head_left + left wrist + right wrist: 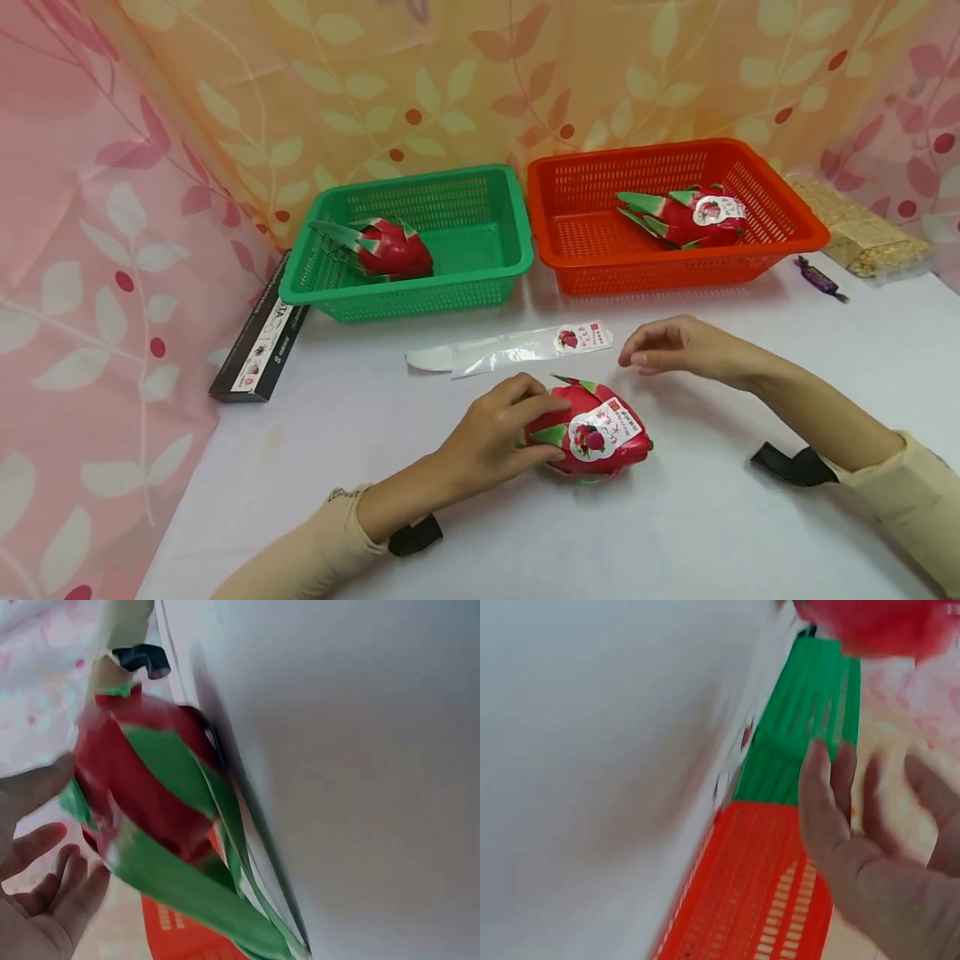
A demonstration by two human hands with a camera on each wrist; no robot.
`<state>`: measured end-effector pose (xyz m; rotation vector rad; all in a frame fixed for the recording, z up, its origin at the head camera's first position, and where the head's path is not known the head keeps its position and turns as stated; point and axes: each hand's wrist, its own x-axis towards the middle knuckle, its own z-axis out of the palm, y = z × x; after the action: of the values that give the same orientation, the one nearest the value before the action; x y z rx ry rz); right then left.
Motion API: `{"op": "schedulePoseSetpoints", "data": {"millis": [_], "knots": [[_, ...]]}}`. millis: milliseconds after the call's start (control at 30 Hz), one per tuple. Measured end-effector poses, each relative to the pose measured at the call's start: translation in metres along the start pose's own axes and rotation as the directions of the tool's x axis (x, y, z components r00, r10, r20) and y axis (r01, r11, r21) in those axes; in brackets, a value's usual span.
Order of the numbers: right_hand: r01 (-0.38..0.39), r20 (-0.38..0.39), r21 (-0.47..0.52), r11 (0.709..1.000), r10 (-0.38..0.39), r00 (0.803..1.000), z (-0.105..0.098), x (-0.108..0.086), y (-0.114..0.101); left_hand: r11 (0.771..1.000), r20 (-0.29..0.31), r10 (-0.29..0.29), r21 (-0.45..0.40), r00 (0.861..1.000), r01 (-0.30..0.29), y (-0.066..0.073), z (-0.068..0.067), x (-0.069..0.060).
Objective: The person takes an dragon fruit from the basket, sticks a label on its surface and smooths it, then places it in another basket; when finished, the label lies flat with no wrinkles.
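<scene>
A red dragon fruit point(588, 425) with green leaves and white labels lies on its side on the white table. At its left end my left hand point(491, 429) holds it between thumb and bent fingers. In the left wrist view, the fruit point(154, 772) shows long green leaves, and my left hand point(45, 877) is at its side. My right hand point(690, 350) hovers beyond the fruit to the right, fingers loosely bent, touching nothing. The right wrist view shows that hand point(885, 862) apart from the blurred red fruit point(885, 622).
A green basket point(420, 296) and a red basket point(682, 271) stand at the back, each holding a dragon fruit. A clear labelled packet point(517, 350) lies before them. A black box point(258, 350) is left; a purple wrapper point(821, 279) and bag point(862, 225) are right.
</scene>
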<state>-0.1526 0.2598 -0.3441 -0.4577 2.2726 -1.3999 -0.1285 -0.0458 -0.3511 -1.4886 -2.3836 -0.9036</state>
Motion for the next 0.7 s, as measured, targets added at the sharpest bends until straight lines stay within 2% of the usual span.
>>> {"op": "schedulePoseSetpoints", "data": {"millis": [67,133,200,233,300,400,533,567,633,700], "knots": [[-0.019,-0.087,0.081,0.997,0.026,0.996,-0.008,0.002,0.001,1.0,0.033,-0.021,0.009,0.999,0.021,-0.004,-0.002,0.001],[-0.005,-0.151,0.196,0.981,0.036,0.988,-0.014,0.004,0.001,0.998,0.095,-0.056,0.024,0.994,0.054,-0.008,-0.004,0.003],[0.016,-0.193,0.327,0.945,0.05,0.98,-0.019,0.006,0.002,0.996,0.181,-0.093,0.033,0.979,0.088,-0.012,-0.004,0.006],[0.03,-0.206,0.397,0.918,0.057,0.977,-0.022,0.006,0.002,0.994,0.227,-0.105,0.041,0.968,0.098,-0.014,-0.003,0.007],[0.055,-0.243,0.536,0.842,0.092,0.966,-0.026,0.008,0.004,0.992,0.312,-0.125,0.045,0.942,0.117,-0.017,-0.002,0.009],[0.125,-0.305,0.694,0.709,0.131,0.943,-0.034,0.01,0.007,0.989,0.4,-0.14,0.016,0.906,0.146,-0.024,0.001,0.014],[0.235,-0.357,0.835,0.497,0.165,0.919,-0.046,0.012,0.014,0.976,0.482,-0.137,-0.082,0.865,0.2,-0.035,0.005,0.017],[0.254,-0.365,0.853,0.455,0.175,0.914,-0.048,0.012,0.016,0.972,0.498,-0.129,-0.11,0.858,0.21,-0.038,0.007,0.017],[0.282,-0.377,0.879,0.385,0.198,0.905,-0.051,0.011,0.018,0.963,0.525,-0.106,-0.158,0.845,0.218,-0.042,0.009,0.016],[0.308,-0.396,0.886,0.346,0.219,0.892,-0.054,0.012,0.019,0.958,0.541,-0.083,-0.189,0.837,0.218,-0.046,0.011,0.016]]}}
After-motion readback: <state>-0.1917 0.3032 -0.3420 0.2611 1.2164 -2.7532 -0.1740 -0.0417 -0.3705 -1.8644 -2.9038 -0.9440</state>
